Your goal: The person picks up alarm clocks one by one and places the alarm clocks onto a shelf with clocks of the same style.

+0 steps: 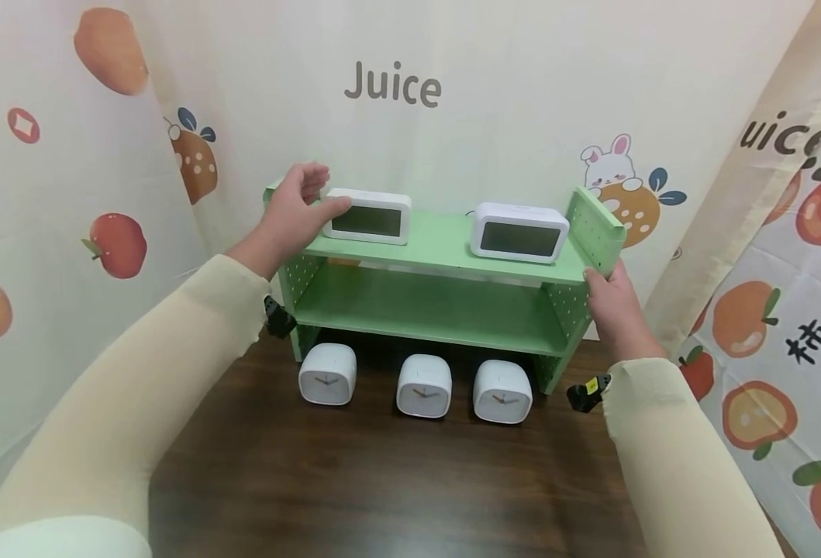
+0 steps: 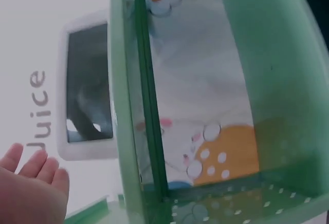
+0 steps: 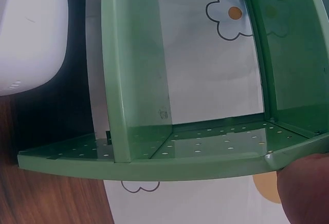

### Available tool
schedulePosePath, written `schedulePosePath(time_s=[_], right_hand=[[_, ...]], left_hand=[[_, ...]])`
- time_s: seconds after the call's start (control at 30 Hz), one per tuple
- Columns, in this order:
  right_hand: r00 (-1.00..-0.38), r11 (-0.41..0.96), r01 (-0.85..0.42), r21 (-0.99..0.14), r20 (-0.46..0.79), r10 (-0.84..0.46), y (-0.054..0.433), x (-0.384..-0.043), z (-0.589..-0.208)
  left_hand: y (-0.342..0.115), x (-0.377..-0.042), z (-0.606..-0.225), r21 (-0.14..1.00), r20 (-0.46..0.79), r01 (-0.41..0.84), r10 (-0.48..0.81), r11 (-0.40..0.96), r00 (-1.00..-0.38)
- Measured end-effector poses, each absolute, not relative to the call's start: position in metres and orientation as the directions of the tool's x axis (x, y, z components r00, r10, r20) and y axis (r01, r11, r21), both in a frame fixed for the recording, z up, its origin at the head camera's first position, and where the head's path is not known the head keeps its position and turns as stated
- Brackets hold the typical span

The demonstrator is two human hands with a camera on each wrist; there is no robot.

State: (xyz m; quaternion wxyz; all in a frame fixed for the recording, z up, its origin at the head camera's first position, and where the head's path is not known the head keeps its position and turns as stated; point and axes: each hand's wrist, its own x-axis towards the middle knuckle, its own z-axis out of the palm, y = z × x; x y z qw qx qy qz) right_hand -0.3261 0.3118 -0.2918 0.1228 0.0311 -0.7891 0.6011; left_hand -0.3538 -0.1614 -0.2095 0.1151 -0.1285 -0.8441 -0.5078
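Note:
A green two-tier shelf (image 1: 431, 306) bears two white digital clocks on its top board. My left hand (image 1: 298, 209) is raised at the outer end of the left digital clock (image 1: 371, 222), its thumb overlapping the clock's upper corner in the head view. In the left wrist view its fingers (image 2: 43, 170) show apart from the clock, relaxed. My right hand (image 1: 614, 308) grips the shelf's right side panel (image 1: 597, 232) by its front edge, thumb in front. Near that panel stands the right digital clock (image 1: 519, 235), its dark screen facing me.
On the dark wooden table (image 1: 396, 480), a left alarm clock (image 1: 328, 375), a middle one (image 1: 424, 386) and a right one (image 1: 502, 392) stand in a row before the shelf's foot. Fruit-printed curtains (image 1: 508, 101) hang behind and at both sides.

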Motion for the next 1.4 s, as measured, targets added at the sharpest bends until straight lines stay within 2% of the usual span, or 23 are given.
schedulePosePath(time_s=[0.17, 0.37, 0.77, 0.97, 1.2, 1.4], right_hand=[[-0.966, 0.276, -0.206, -0.939, 0.24, 0.095, 0.314, -0.324, -0.291], [-0.967, 0.281, -0.216, -0.935, 0.246, 0.074, 0.313, -0.325, -0.29], [-0.967, 0.272, -0.21, -0.939, 0.24, 0.082, 0.309, -0.324, -0.289], [-0.974, 0.27, -0.184, -0.945, 0.212, 0.078, 0.309, -0.323, -0.288], [-0.973, 0.28, -0.181, -0.943, 0.213, 0.088, 0.309, -0.32, -0.288], [-0.977, 0.285, -0.167, -0.944, 0.198, 0.084, 0.309, -0.32, -0.286]], left_hand=[[-0.164, -0.333, -0.216, 0.814, 0.376, 0.38, 0.101, 0.44, -0.921], [-0.174, -0.31, -0.226, 0.812, 0.337, 0.33, 0.075, 0.482, -0.939], [-0.191, -0.283, -0.247, 0.763, 0.331, 0.33, 0.102, 0.556, -0.938], [-0.191, -0.273, -0.284, 0.738, 0.342, 0.307, 0.06, 0.601, -0.938], [-0.192, -0.267, -0.336, 0.825, 0.298, 0.23, -0.051, 0.516, -0.953], [-0.189, -0.272, -0.369, 0.85, 0.297, 0.209, -0.113, 0.483, -0.948]])
